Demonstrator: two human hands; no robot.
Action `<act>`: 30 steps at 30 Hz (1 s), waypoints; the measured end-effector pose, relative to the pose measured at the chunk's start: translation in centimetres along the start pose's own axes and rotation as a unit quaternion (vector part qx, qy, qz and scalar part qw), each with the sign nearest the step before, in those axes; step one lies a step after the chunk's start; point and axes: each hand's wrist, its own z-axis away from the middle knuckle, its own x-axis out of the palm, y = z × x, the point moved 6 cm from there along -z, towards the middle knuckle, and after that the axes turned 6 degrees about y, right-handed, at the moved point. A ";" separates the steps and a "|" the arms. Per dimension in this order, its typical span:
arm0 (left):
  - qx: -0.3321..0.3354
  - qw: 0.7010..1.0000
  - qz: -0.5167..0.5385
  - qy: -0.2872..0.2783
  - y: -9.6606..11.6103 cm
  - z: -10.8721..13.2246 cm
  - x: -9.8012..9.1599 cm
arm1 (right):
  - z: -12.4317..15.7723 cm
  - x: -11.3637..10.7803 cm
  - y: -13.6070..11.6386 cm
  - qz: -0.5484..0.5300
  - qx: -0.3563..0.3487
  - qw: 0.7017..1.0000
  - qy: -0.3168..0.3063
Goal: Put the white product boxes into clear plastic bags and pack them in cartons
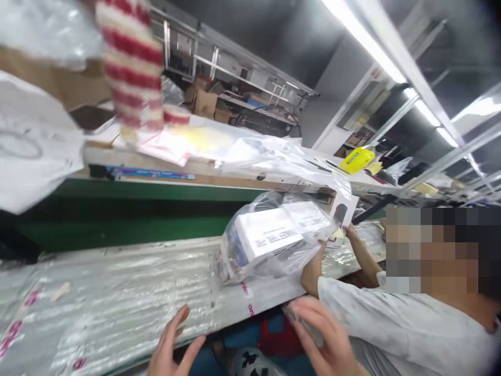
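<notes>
Hovering at the near edge of the bench (117, 308), my left hand (172, 347) is hanging open, fingers spread and pointing away from me, gripping nothing; its fingertips are sitting right at the bench's lip. My right hand (323, 337) is hanging open too, fingers fanned out and loose, just below the same edge. Something blurred is lying by its fingertips, and I cannot tell whether I am touching it.

Clear, crinkled film is covering the bench top. Just beyond my right hand, a co-worker in a pale shirt (376, 318) is leaning in from the right. Their forearm (311, 274) is rising past the bench edge, and they are holding a clear plastic bag (274, 250) tilted above the bench. White boxes (270, 232) with printed labels are showing through it. The co-worker's other hand (351, 231) is holding a small white carton (343, 211) just behind the bag.

Behind the bench a green belt (117, 227) is running across. Above it a long shelf (235, 180) is carrying loose plastic bags and a pink sheet (164, 149), with a red-and-white striped sleeve (133, 62) reaching down over it. Farther off, a yellow packet (356, 159) and brown cardboard cartons (205, 102) are sitting under strip lights (364, 31).
</notes>
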 end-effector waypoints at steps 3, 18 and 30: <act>0.140 0.990 -0.008 -0.005 12.7 -3.6 4.7 | -4.1 -4.2 5.0 0.116 -0.004 0.992 0.054; 0.299 0.797 -0.484 -0.203 34.8 -11.9 21.9 | -8.3 -5.7 29.7 0.027 0.123 0.989 -0.073; 0.446 0.777 -0.359 -0.261 29.6 -0.9 21.4 | -15.9 -2.7 33.4 -0.027 0.076 0.988 -0.135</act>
